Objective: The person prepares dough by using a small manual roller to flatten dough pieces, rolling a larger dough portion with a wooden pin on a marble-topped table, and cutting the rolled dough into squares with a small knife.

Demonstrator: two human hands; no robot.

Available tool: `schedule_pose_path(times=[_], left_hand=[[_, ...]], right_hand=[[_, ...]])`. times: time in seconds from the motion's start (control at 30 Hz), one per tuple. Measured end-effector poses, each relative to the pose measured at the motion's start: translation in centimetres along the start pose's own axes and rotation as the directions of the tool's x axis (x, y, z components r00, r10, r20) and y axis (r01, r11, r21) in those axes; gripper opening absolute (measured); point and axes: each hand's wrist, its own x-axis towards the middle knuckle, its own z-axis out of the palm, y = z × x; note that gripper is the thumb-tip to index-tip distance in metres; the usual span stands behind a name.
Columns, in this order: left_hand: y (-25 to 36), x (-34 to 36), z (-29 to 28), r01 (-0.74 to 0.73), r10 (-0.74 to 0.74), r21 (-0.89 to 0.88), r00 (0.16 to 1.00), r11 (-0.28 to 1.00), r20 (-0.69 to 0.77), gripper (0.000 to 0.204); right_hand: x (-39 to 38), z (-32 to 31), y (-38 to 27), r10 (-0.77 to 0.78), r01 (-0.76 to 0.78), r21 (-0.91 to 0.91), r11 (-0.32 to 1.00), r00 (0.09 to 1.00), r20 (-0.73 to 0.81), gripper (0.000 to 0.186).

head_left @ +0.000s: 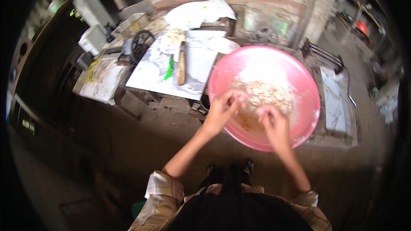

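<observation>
no packages, labels, signs or screens

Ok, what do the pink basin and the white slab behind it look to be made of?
The pink basin looks like plastic: uniform bright colour, thin smooth rim, dull sheen. The white slab looks like marble or marble-look stone: grey veining, flat polished face, though laminate cannot be ruled out.

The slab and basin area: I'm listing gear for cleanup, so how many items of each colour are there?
Pink: 1, the basin
Green: 1, the green-handled tool
Brown: 1, the wooden stick
Black: 1, the wheel
Total: 4
</observation>
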Motion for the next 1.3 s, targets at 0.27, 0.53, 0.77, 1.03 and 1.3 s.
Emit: schedule_pose_path(times=[0.27, 0.53, 0.77, 1.03, 1.3], left_hand=[[-15.1, -20.8, -7.9, 0.237, -0.273, -0.138, 0.781, 0.962, -0.562, 0.02], [-33.9, -56.3, -6.0, 0.975, -0.674, -0.202, -0.084, 0.098, -0.734, 0.032], [-34.6, -56.9, -9.6, 0.991, -0.772, -0.078, 0.034, 0.108, -0.634, 0.031], [-39.7, -36.9, -26.3, 0.884, -0.791, -0.145, 0.311, 0.444, -0.527, 0.027], [-36.0, -22.1, -40.7, 0.657, -0.597, -0.146, 0.54, 0.739, -0.593, 0.024]], right_hand=[[-9.1, 19.2, 6.0, -0.096, 0.095, 0.025, 0.995, 0.889, 0.448, 0.01], [-21.3, 14.9, 39.5, 0.649, -0.135, -0.669, 0.731, 0.441, 0.62, 0.016], [-18.9, 16.3, 38.0, 0.888, -0.281, -0.842, 0.46, 0.125, 0.443, 0.014], [-9.9, 32.1, 37.5, 0.765, -0.246, -0.725, 0.643, 0.151, 0.627, 0.014], [4.3, 50.0, 22.3, 0.177, -0.039, -0.208, 0.977, 0.692, 0.7, 0.017]])
